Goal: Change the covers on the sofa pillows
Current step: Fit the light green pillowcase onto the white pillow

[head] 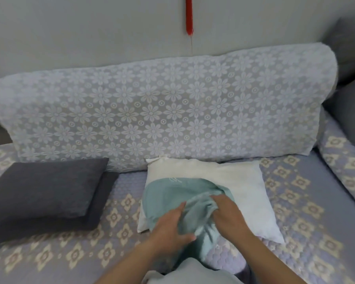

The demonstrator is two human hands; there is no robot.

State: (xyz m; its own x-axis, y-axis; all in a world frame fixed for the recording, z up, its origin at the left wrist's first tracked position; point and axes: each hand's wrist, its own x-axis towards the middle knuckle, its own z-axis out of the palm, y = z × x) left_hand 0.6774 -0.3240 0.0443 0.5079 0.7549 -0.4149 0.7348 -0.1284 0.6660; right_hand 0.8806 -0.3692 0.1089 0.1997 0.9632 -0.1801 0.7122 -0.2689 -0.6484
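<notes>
A bare white pillow (240, 181) lies on the sofa seat in front of the backrest. A teal cover (168, 195) is bunched over its near left part and trails down toward me. My left hand (170, 226) pinches a fold of the teal cover between thumb and fingers. My right hand (230, 216) grips the bunched cloth beside it, fingers curled into the fabric. A dark grey pillow (43, 189) lies to the left on the seat, on top of a flat dark grey cover (94, 214).
The sofa seat (295, 212) wears a lilac quilted cover with cream flower shapes. A lace floral throw drapes the backrest (162, 111). Grey cushions (350, 107) stand at the right corner. A red tassel (189, 16) hangs on the wall.
</notes>
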